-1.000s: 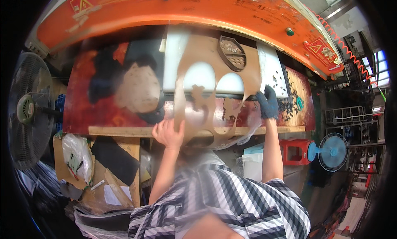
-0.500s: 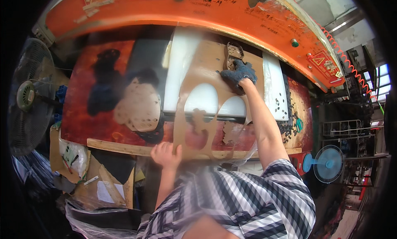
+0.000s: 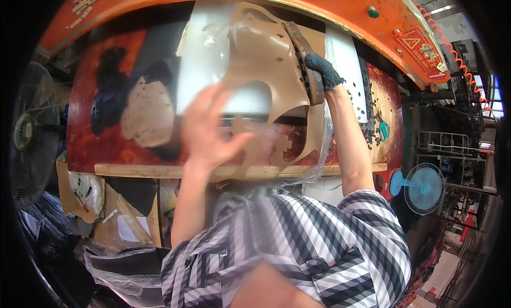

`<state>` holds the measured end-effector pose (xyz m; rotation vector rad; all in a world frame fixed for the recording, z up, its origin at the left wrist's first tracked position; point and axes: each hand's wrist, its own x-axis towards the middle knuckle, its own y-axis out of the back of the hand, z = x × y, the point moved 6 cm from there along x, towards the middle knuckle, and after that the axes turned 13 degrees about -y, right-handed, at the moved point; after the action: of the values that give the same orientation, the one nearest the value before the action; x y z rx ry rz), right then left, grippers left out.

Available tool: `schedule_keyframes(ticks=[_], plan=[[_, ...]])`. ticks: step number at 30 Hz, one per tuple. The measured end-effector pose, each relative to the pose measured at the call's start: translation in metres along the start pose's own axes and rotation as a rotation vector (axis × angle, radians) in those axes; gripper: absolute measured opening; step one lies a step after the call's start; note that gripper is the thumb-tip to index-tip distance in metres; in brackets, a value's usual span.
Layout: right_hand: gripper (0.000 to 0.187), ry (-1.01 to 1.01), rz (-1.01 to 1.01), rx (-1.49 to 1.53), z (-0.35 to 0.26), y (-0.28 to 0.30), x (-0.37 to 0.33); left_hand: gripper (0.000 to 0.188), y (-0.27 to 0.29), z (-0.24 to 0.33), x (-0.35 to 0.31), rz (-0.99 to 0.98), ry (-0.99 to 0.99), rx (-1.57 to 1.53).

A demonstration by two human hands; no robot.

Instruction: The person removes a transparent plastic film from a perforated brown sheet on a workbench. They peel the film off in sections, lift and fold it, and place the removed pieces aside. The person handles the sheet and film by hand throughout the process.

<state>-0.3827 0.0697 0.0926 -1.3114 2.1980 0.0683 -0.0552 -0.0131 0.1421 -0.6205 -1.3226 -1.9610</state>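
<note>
In its dark glove, my right hand grips a long metal cutting die, which stands tilted on its edge over the right part of a tan sheet. That sheet has large rounded cut-outs, and its ragged strips hang toward the table's near edge. Beneath it lies a white cutting board. Bare and smeared by motion, my left hand hovers over the board's near left part, thumb and fingers apart, holding nothing. Left of it rests a pile of tan cut pieces.
An orange machine beam spans the back. Small dark scraps and green-handled scissors lie on the table's right side. A wooden strip edges the front. Fans stand at left and right.
My left hand has let go of the sheet's near edge and risen forward over the board. My right hand has lifted and tilted the die. The sheet has shifted and bunched up.
</note>
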Motion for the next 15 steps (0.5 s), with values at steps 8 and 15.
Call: schedule_keyframes(ticks=[8,15], plan=[[0.079,0.198,-0.175,0.228,-0.020,0.010,-0.018,0.073,-0.107,-0.023,0.017,-0.618,0.069,0.209],[0.078,0.246,-0.242,0.489,-0.011,0.041,-0.016,0.062,-0.096,-0.032,-0.005,-0.557,-0.005,0.198]])
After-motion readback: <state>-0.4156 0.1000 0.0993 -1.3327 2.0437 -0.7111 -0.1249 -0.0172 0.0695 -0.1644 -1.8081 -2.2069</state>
